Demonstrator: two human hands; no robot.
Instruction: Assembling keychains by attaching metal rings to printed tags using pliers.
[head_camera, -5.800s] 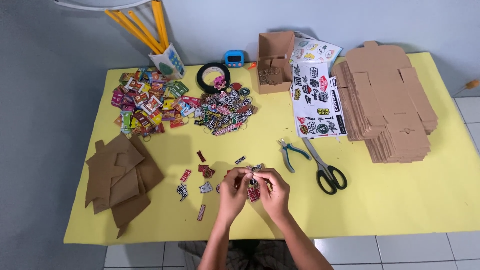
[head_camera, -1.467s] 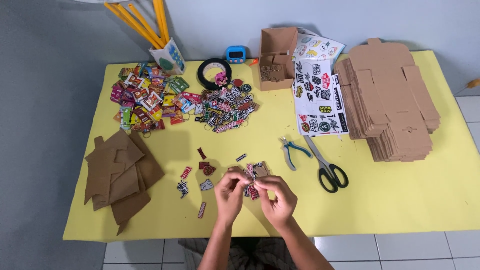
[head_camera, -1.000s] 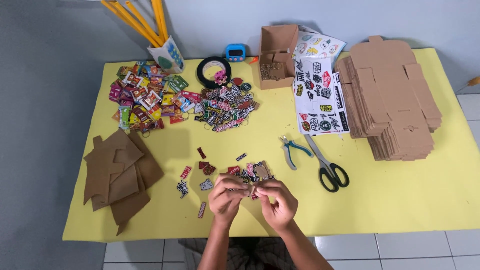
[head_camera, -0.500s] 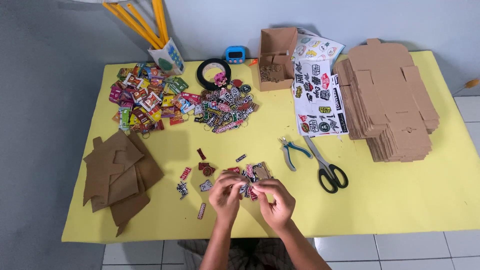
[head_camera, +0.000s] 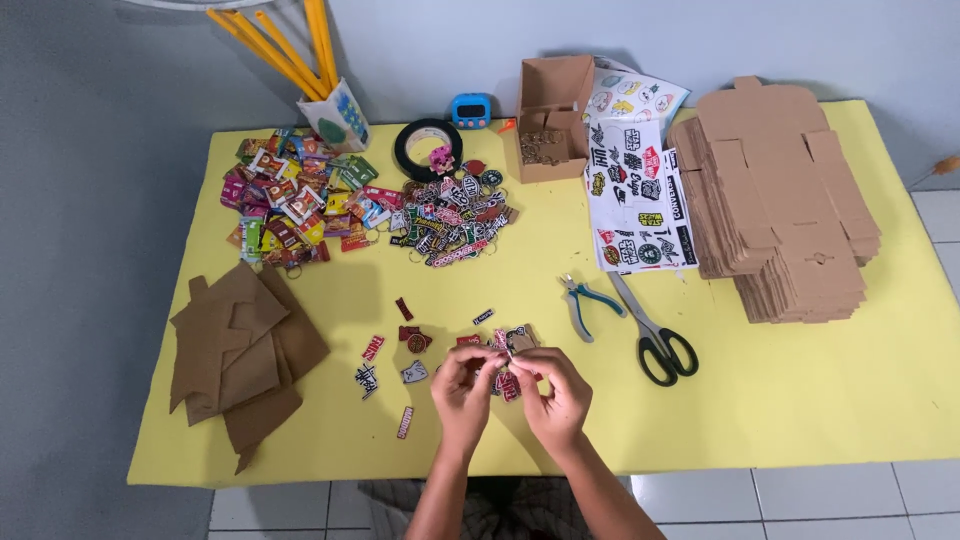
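Note:
My left hand (head_camera: 463, 385) and my right hand (head_camera: 553, 392) meet over the near edge of the yellow table (head_camera: 800, 400). Together they pinch a small colourful charm (head_camera: 506, 353) between the fingertips. Several small loose charms (head_camera: 412, 343) lie on the table just left of my hands. A bigger heap of keychain charms (head_camera: 455, 220) lies further back, and a heap of bright packets (head_camera: 290, 200) sits to its left.
Blue-handled pliers (head_camera: 583, 303) and black scissors (head_camera: 655, 335) lie right of my hands. A stack of flat cardboard boxes (head_camera: 780, 200) fills the right side, sticker sheets (head_camera: 635, 200) beside it. Brown cardboard pieces (head_camera: 240, 350) lie at left. A tape roll (head_camera: 425, 145), small open box (head_camera: 550, 115) and pencil cup (head_camera: 335, 110) stand at the back.
My hands stay at the same spot, fingers shifting slightly on the small charm. Nothing else on the table has moved.

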